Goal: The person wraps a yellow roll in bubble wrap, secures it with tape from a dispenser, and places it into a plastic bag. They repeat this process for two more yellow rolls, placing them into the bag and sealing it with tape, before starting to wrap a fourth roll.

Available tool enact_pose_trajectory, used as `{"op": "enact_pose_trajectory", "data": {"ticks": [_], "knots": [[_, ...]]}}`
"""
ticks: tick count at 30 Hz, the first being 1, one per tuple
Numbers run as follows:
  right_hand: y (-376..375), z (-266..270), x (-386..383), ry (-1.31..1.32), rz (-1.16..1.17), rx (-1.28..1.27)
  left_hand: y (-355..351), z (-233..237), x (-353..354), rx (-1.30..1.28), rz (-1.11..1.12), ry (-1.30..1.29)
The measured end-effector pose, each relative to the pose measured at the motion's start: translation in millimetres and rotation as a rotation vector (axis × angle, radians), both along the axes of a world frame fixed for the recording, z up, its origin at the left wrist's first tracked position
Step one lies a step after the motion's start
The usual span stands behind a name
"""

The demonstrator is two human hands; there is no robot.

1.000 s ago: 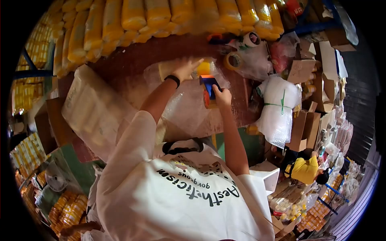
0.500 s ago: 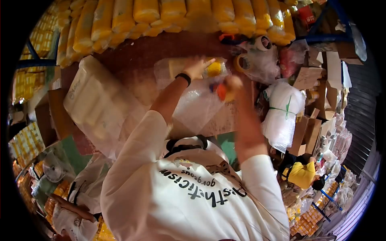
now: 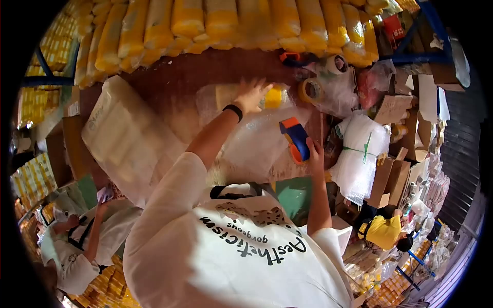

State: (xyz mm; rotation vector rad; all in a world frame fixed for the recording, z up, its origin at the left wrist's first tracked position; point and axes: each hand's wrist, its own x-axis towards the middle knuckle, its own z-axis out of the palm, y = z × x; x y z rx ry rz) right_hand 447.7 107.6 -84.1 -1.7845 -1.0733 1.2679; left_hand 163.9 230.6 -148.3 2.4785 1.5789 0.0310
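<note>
My left hand (image 3: 249, 97), with a black band on the wrist, lies with fingers spread on a yellow-and-clear wrapped roll (image 3: 275, 97). Under and in front of the roll spreads a sheet of bubble wrap (image 3: 251, 134). Held in my right hand (image 3: 316, 152) is a blue and orange tape dispenser (image 3: 296, 137), tilted over the sheet's right side and apart from the roll. Part of the roll is hidden beneath my left hand.
Several yellow wrapped rolls (image 3: 221, 20) line the back. On the right lie tape rolls (image 3: 309, 91), a tied bubble-wrap bundle (image 3: 362, 149) and cardboard boxes (image 3: 395, 174). A large wrapped package (image 3: 128, 131) lies left. Other people are at lower left (image 3: 77, 246) and right (image 3: 382, 228).
My right hand has moved back towards my body and slightly right with the tape dispenser, now sharp instead of blurred. My left hand stays on the roll. The person at lower left has shifted.
</note>
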Motion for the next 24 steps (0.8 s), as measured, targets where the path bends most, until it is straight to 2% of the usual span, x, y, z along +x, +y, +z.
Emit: {"op": "enact_pose_trajectory", "data": {"ticks": [1, 2, 5, 9, 10, 13, 15, 17, 19, 20, 23, 24], "knots": [[-10, -2, -1, 0.042, -0.086, 0.016, -3, 0, 2, 0.019, 0.011, 0.024], [-22, -15, 10, 0.268, -0.173, 0.015, -7, 0, 5, 0.024, 0.018, 0.038], [-39, 2, 17, 0.755, -0.438, 0.030, -14, -4, 12, 0.013, 0.029, 0.052], [-62, 7, 40, 0.945, -0.468, 0.101, -21, -12, 7, -0.071, 0.005, -0.113], [-71, -5, 50, 1.178, -0.303, 0.214, -25, -11, 7, -0.087, 0.003, -0.176], [-95, -26, 63, 1.242, -0.350, 0.242, -64, 1, 16, 0.150, -0.028, -0.090], [-103, -28, 61, 1.257, -0.355, 0.237, -102, 13, 28, 0.125, -0.032, -0.025], [-104, -17, 47, 1.221, -0.335, 0.187, -135, 15, 32, 0.072, -0.081, -0.014], [-98, 23, 18, 1.137, -0.302, 0.106, -153, 7, 22, 0.169, -0.100, -0.164], [-98, 43, 2, 1.097, -0.474, 0.013, -161, 4, 13, 0.217, -0.111, -0.240], [-118, 2, 15, 1.290, -0.315, -0.052, -152, 17, -28, 0.344, 0.069, -0.159], [-120, 8, 6, 1.272, -0.384, -0.114, -146, 13, -44, 0.238, 0.111, -0.242]]}}
